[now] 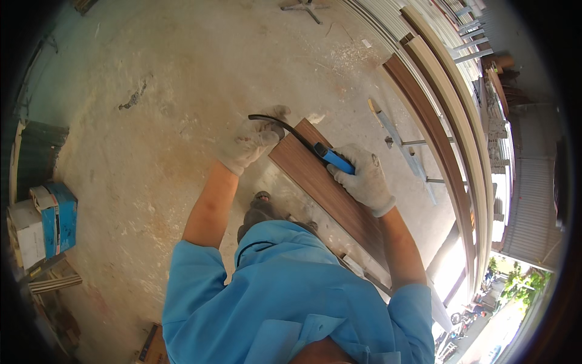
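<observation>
A brown wood-grain board (321, 183) slants in front of me, from the middle of the view down to the right. My right hand (365, 179), in a pale work glove, is closed round a blue hand tool with a black end (337, 161) above the board. From that end a thin black cord or strip (295, 131) curves left to my other hand. My left hand (247, 144), gloved too, is closed on this strip near the board's far left corner. Something dark shows between its fingers, partly hidden. The tool's exact kind is unclear.
Long brown and beige profiles (431, 67) are stacked along the right, with a metal stand (405, 142) beside them. A blue and white box (59, 217) sits at the left on the concrete floor (139, 164). Another stand's base (306, 8) shows at the top.
</observation>
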`<action>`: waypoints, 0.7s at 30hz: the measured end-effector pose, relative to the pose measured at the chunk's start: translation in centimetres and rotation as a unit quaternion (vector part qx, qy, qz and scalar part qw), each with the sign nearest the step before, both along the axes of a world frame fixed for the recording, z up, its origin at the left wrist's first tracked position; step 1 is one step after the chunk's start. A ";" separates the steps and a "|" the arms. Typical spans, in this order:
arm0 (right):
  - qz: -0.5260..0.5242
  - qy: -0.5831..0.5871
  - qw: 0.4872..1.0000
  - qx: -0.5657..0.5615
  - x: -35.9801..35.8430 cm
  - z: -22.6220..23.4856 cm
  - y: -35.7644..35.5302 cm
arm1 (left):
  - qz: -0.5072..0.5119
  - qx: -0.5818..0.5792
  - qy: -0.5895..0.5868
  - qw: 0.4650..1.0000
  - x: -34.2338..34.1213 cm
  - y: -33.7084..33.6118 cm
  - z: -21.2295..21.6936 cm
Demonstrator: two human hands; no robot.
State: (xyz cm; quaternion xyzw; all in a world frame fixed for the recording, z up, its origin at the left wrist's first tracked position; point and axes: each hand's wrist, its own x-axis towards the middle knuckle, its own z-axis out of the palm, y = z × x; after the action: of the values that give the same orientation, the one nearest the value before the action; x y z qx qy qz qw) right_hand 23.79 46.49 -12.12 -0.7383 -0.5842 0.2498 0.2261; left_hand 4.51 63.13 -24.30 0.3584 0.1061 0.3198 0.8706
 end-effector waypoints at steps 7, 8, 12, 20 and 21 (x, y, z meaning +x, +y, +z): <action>0.044 0.011 0.998 -0.046 0.3 1.3 0.6 | 0.025 0.017 0.094 0.995 0.8 -0.9 1.0; 0.054 0.000 0.998 -0.028 0.3 1.3 0.8 | 0.035 -0.002 0.106 0.994 0.9 -1.2 1.3; 0.043 0.025 0.997 -0.062 -0.2 1.1 1.1 | 0.085 0.061 0.126 0.987 1.0 -2.4 2.2; 0.087 0.036 0.987 -0.131 0.2 1.7 2.2 | 0.141 0.022 0.144 0.979 1.9 -3.1 2.4; 0.090 0.051 0.986 -0.131 0.1 1.7 2.4 | 0.146 0.028 0.143 0.979 1.9 -3.1 2.5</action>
State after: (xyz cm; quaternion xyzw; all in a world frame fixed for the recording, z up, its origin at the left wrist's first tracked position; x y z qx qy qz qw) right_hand 23.90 48.94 -10.42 -0.6921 -0.5987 0.3805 0.1336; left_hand 6.45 60.02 -21.83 0.4057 0.2716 0.3913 0.7800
